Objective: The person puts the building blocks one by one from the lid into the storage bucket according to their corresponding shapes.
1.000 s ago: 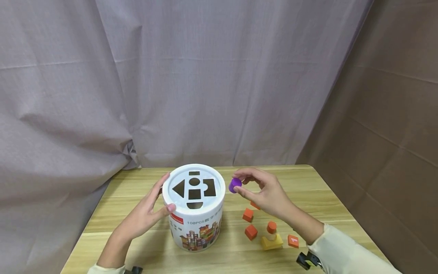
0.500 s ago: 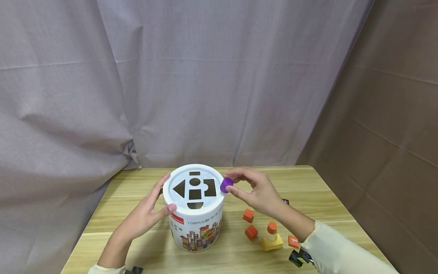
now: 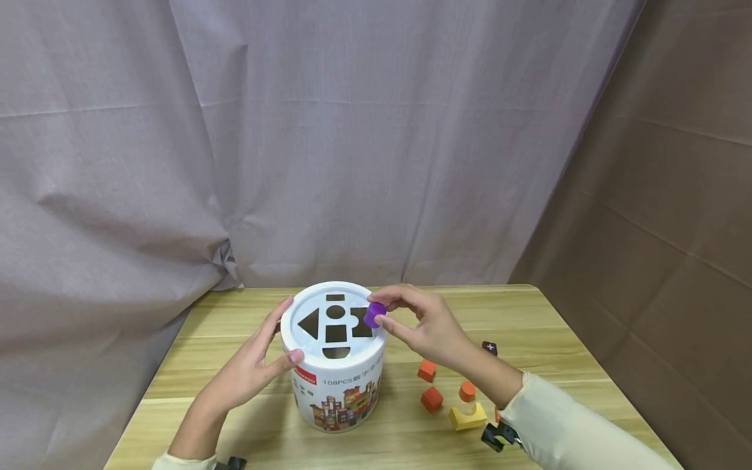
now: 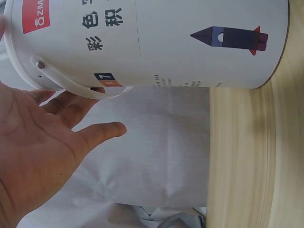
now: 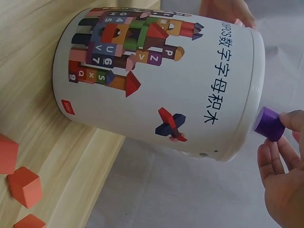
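A white lidded block bucket (image 3: 337,385) stands upright on the table; its lid (image 3: 317,307) has several shaped holes. My left hand (image 3: 249,372) holds the bucket's left rim, thumb at the front and fingers toward the back. In the left wrist view, one finger of it sticks out beside the white handle (image 4: 76,88). My right hand (image 3: 425,326) pinches a purple cylinder block (image 3: 374,314) between thumb and fingers, over the lid's right edge. The right wrist view has that purple cylinder (image 5: 269,124) just off the lid's rim.
Right of the bucket lie orange-red blocks (image 3: 431,399), an orange cylinder (image 3: 467,391), a yellow block with a curved notch (image 3: 468,416) and a dark block with a white mark (image 3: 489,348). The right forearm partly covers another orange block. Grey curtain (image 3: 329,143) hangs behind the table (image 3: 405,444).
My right hand has moved left with the purple cylinder, from beside the bucket to over the lid's right edge. The dark block has come into sight. My left hand has stayed put.
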The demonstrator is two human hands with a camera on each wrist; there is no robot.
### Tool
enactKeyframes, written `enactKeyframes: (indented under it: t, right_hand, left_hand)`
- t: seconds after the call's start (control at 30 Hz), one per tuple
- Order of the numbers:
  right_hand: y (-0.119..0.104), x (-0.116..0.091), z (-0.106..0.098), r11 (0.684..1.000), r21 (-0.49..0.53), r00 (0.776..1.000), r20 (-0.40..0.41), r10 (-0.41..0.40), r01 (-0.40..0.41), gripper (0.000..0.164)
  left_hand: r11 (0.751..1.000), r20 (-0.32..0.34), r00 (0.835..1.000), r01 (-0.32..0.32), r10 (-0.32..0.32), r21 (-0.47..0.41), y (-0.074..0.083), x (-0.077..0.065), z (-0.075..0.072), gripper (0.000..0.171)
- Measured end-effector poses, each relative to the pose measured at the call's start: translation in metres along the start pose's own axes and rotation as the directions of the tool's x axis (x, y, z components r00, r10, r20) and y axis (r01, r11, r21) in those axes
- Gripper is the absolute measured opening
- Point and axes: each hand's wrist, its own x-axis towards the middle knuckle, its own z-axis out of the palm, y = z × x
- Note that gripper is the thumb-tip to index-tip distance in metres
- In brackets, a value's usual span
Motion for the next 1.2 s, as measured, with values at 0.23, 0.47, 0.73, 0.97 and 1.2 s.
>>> enactKeyframes:
  t: [0.23, 0.47, 0.73, 0.97, 1.2]
  right_hand:
    - [-0.002, 0.008, 0.006, 0.999, -0.034, 1.000, 0.018, -0.009, 0.009, 0.039]
    - [-0.001, 0.012, 0.009, 0.999, -0.033, 0.999, 0.046, 0.015, -0.013, 0.038]
    - [-0.001, 0.020, 0.013, 0.998, -0.053, 0.998, 0.056, 0.034, -0.031, 0.038]
    - [0.003, 0.031, 0.020, 0.998, -0.039, 0.995, 0.084, 0.053, -0.049, 0.037]
    - [0.008, 0.036, 0.027, 0.998, -0.043, 0.993, 0.104, 0.050, -0.046, 0.036]
  left_hand:
    - [1.000, 0.002, 1.000, 0.000, 0.000, -0.011, 0.001, 0.002, 0.002, 0.100]
    - [1.000, 0.001, 1.000, -0.001, 0.001, -0.014, 0.002, 0.003, 0.005, 0.100]
    - [1.000, 0.003, 1.000, 0.007, -0.007, -0.007, 0.004, 0.004, 0.004, 0.099]
    - [1.000, -0.001, 1.000, 0.012, -0.013, -0.021, 0.004, 0.003, 0.004, 0.099]
    - [0.999, 0.002, 1.000, 0.016, -0.016, -0.028, 0.005, 0.002, 0.006, 0.098]
